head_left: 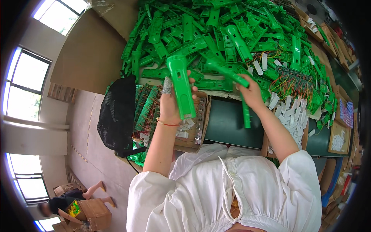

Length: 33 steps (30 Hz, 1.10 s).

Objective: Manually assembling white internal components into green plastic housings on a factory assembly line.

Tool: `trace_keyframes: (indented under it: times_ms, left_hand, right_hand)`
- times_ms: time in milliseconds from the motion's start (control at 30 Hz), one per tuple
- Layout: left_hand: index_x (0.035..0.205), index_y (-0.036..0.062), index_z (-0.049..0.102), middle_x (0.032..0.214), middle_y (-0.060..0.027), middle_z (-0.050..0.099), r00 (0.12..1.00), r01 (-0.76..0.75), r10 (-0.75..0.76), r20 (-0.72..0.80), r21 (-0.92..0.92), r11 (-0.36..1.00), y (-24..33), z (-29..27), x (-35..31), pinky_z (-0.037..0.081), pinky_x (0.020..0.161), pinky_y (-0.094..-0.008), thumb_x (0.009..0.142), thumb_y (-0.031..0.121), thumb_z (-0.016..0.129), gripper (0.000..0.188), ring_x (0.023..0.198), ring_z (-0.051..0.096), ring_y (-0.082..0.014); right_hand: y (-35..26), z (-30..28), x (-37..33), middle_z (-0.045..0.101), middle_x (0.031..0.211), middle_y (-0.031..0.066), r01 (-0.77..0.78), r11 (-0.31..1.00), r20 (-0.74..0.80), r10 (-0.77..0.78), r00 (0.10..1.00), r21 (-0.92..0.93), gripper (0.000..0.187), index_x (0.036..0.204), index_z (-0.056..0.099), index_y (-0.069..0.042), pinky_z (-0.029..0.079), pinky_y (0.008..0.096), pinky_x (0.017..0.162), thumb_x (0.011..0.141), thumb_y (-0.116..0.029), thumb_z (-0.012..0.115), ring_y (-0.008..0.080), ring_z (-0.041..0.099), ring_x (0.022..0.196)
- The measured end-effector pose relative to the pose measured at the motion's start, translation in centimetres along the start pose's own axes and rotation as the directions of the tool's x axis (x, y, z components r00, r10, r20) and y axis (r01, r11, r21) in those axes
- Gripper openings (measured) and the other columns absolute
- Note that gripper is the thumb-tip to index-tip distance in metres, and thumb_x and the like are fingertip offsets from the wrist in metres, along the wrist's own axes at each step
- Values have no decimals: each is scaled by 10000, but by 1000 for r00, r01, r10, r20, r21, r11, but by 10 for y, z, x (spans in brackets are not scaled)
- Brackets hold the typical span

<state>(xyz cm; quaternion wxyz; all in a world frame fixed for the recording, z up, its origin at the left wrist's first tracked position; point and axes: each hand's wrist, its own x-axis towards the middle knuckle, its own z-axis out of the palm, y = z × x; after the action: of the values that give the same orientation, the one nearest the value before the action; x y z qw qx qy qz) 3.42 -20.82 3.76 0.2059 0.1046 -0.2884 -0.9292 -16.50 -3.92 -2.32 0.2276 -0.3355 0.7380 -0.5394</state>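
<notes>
Holding a green torch-shaped shell in the left hand and a second shell in the right hand

Head view: the left hand closes round the narrow handle; the right hand grips its blurred shell's near end, and whether it also holds the green piece just below I cannot tell. Both shells are raised on the near side of the heap. They look light, stiff and smooth, perhaps slippery, so the handle seems the surest hold
</notes>
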Motion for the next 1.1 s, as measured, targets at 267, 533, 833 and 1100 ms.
trace_keyframes:
  times_ms: [267, 533, 833, 1100]
  left_hand:
    - [1239, 11, 426, 959, -100, 531, 999, 24, -26, 30, 63, 998, -7, 6, -4, 473, 655, -320, 895, 549, 247, 663, 782, 538, -216]
    - [1227, -9, 435, 925, -109, 552, 999, 10, -13, 35, 100, 995, -15, 8, -7, 495, 640, -309, 901, 475, 305, 597, 771, 569, -214]
    - [1225, -8, 437, 926, -109, 556, 998, 32, -39, 44, 148, 988, -17, 5, -8, 501, 646, -300, 895, 422, 351, 549, 778, 579, -208]
    - [1207, -13, 428, 932, -94, 559, 995, -57, 31, 95, 291, 955, -22, 14, -15, 523, 630, -290, 813, 157, 566, 450, 770, 604, -193]
  right_hand:
    - [-22, -27, -4, 610, 984, 106, -277, 634, 179, 216, 960, 722, 333, 1095, 520, 9, 481, 345, 739, 830, -187, 472, 180, 571, 807]
    - [-22, -31, -9, 596, 965, 109, -306, 566, 314, 88, 945, 765, 383, 1086, 523, 1, 472, 367, 779, 823, -268, 449, 214, 562, 860]
    - [-36, -26, -19, 613, 945, 124, -311, 504, 306, 94, 947, 806, 467, 1165, 466, 3, 466, 407, 806, 770, -243, 501, 247, 561, 922]
    - [-46, -25, -28, 612, 972, 121, -306, 541, 302, 98, 948, 783, 483, 1174, 476, 0, 467, 419, 819, 764, -253, 506, 242, 561, 947]
